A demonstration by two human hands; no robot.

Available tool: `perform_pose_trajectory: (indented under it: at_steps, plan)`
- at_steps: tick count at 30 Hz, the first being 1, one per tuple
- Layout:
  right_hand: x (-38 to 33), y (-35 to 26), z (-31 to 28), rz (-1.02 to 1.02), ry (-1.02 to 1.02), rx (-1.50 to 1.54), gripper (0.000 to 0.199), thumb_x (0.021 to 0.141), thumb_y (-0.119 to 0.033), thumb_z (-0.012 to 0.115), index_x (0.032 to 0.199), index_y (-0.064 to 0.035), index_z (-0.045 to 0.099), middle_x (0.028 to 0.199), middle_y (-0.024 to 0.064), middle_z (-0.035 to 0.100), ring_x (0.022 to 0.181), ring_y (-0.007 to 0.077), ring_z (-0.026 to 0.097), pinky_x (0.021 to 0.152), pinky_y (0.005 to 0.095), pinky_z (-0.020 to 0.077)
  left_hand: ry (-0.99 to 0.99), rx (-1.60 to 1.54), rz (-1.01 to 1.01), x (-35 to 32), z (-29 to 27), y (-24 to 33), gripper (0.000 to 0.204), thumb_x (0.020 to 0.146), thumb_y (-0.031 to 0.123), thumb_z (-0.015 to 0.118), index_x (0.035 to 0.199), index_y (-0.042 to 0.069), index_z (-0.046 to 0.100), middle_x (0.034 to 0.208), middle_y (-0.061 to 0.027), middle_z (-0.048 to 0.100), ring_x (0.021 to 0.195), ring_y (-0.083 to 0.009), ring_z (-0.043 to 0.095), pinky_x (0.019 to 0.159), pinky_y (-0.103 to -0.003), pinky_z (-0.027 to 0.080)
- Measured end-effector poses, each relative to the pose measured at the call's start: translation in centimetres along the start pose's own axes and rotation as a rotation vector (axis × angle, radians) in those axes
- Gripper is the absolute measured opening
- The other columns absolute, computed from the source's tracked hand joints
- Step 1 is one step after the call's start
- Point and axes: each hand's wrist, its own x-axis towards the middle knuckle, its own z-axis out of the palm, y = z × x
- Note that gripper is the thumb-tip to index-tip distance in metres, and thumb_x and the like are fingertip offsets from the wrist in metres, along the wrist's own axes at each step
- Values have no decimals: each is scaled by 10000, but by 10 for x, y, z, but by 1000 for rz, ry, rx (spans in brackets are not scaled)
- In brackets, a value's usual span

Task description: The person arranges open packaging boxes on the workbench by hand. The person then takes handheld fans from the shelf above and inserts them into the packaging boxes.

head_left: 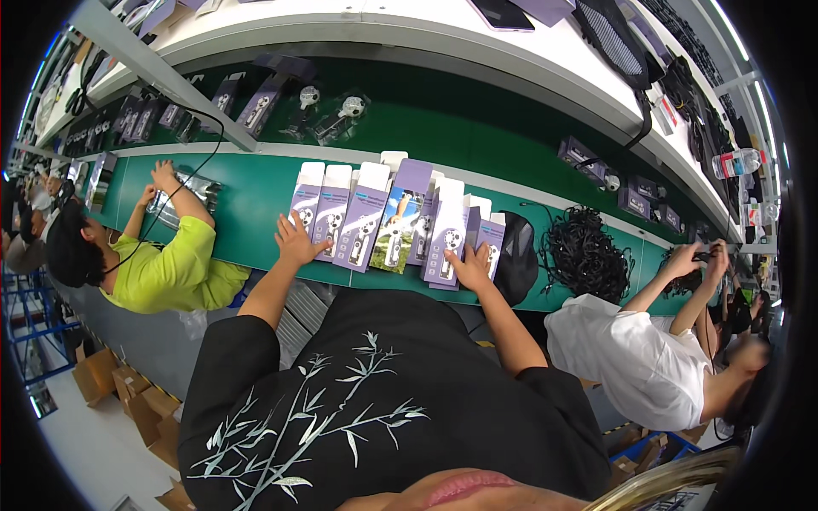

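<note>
On the green bench in front of me stands a row of purple and white cartons (366,213), most with white top flaps raised and a handheld device pictured on the front. A card or panel with a colourful photo (397,230) shows in the middle. At the left end, my left hand (298,241) has its fingers spread against the cartons. My right hand (474,269) lies on the fronts of the right-end cartons, thumb and fingers apart. Both hands flank the row without visibly grasping a carton.
A black bag (516,255) and a heap of black cables (588,254) lie to the right. Devices in clear wrap (341,119) sit behind, under a white shelf (409,30). Co-workers in a yellow-green shirt (175,268) and a white shirt (630,358) work on either side.
</note>
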Motion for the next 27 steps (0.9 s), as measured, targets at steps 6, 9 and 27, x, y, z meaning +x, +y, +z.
perform_pose_trajectory:
  at_steps: [6,9,27]
  plan:
    - [14,29,8,-120,54,171,967,861,-678,575,1469,46,370,1563,377,125,1492,471,75,1180,575,120,253,-20,38,-19,-14,30,1184,728,681,718,1525,-43,225,1589,-329,98,1483,-477,98,1164,-617,153]
    - [5,17,-15,-180,13,704,751,842,-310,749,1411,51,416,1423,319,451,1353,400,438,1116,411,349,322,-278,228,-42,-24,62,1032,779,551,750,1475,-62,297,1466,-359,340,1355,-508,355,1124,-534,317]
    - [277,-321,-75,-1067,265,-176,244,847,-121,672,1089,-96,693,1053,120,698,968,319,656,883,407,524,284,-591,121,-52,-84,38,943,669,346,866,1392,-60,416,1240,-273,574,1101,-408,599,916,-449,504]
